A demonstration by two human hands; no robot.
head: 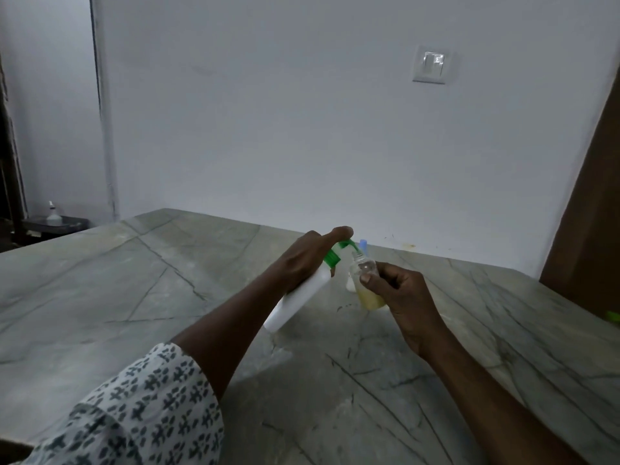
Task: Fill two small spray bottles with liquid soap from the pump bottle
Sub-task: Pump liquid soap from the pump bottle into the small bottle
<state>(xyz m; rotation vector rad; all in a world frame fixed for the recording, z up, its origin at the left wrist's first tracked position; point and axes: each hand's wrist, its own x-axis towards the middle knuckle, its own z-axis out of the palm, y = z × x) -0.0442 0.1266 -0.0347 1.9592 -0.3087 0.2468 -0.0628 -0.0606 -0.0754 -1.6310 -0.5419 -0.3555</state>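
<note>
while the left hand (308,260) gripped the pump bottle (300,295), slanted nozzle-up rightward, the right hand (399,293) clasped the spray bottle (369,297).

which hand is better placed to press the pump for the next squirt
Left. The left hand grips the tilted pump bottle with a finger on the green pump head, nozzle at the mouth of the small clear bottle. The right hand is occupied holding that bottle.

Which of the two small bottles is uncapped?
The clear bottle the right hand holds, yellowish soap inside; the other bottle stands behind it, blue-capped.
</note>
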